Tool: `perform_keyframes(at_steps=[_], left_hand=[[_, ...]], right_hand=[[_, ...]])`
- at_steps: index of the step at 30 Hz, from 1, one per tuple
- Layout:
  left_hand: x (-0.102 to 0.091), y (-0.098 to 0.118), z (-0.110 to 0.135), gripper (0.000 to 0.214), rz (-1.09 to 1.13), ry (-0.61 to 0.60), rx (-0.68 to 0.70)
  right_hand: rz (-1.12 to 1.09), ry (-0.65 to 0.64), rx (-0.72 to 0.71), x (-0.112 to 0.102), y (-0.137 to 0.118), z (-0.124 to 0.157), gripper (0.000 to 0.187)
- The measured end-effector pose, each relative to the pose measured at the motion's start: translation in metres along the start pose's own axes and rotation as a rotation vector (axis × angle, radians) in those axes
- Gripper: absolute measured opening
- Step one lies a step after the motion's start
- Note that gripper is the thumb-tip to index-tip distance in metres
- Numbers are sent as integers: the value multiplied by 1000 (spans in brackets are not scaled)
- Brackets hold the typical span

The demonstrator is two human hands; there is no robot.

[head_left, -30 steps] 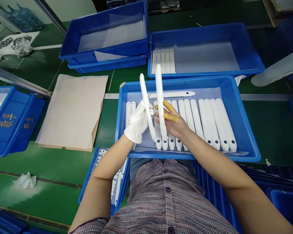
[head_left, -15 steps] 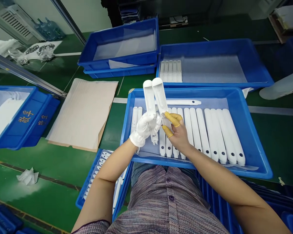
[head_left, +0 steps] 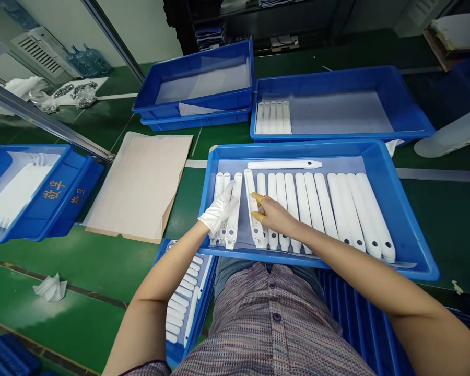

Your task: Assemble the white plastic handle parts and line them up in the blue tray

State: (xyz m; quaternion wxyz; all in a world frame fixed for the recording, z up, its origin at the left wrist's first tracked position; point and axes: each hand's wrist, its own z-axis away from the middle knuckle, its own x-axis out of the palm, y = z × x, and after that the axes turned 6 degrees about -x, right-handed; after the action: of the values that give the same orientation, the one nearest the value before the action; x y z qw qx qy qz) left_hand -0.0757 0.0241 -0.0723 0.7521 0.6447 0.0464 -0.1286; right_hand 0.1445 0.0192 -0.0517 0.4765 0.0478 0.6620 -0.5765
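A blue tray (head_left: 411,224) in front of me holds a row of long white plastic handle-like pieces (head_left: 342,209), several with a dark round hole near the lower end. My left hand (head_left: 219,209), in a white glove, grips a long white piece (head_left: 232,230) at the row's left part, fingers along its side. My right hand (head_left: 276,214), with yellow finger cots, has thumb and fingers on another white piece (head_left: 250,183). These two pieces are low in the tray with a gap between them. One more white piece (head_left: 284,164) lies crosswise along the far side.
Behind stand a blue tray (head_left: 407,115) with several white pieces and stacked blue trays (head_left: 196,107). Brown cardboard (head_left: 141,183) lies to the left, beyond it blue bins (head_left: 58,209). A lower tray (head_left: 209,297) of white parts sits by my left arm.
Both hands have come down and moved apart. The two white pieces, held side by side above the tray with ribbed insides showing, are now separated among the row.
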Motion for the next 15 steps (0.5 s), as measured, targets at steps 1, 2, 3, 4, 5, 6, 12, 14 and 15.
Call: perform_keyframes(at_steps=[1, 2, 3, 4, 5, 6, 12, 14, 15], left_hand=[[-2, -9, 1, 71, -116, -17, -21], [-3, -16, 1, 73, -211, -33, -38], [-4, -22, 0, 73, -287, -38, -46], [-4, -26, -2, 73, -360, -34, -44], [-4, -28, -4, 72, -427, -23, -35], [-5, -29, -5, 69, -493, -9, -24], [2, -11, -7, 59, -817, 15, 35], [6, -6, -7, 60, -948, -62, 91], [7, -5, -7, 59, -1016, -109, 113]], right_hand=[[58, -54, 13, 6, -2, -4, 58], [111, -95, 21, 11, -4, -8, 58], [153, -124, 24, 17, -6, -12, 59], [180, -140, 25, 21, -9, -16, 60], [193, -147, 24, 25, -10, -19, 60], [198, -149, 22, 26, -11, -23, 59], [275, 73, 91, -9, 13, -58, 40], [304, 177, 150, -23, 30, -73, 41], [311, 208, 173, -27, 38, -79, 41]])
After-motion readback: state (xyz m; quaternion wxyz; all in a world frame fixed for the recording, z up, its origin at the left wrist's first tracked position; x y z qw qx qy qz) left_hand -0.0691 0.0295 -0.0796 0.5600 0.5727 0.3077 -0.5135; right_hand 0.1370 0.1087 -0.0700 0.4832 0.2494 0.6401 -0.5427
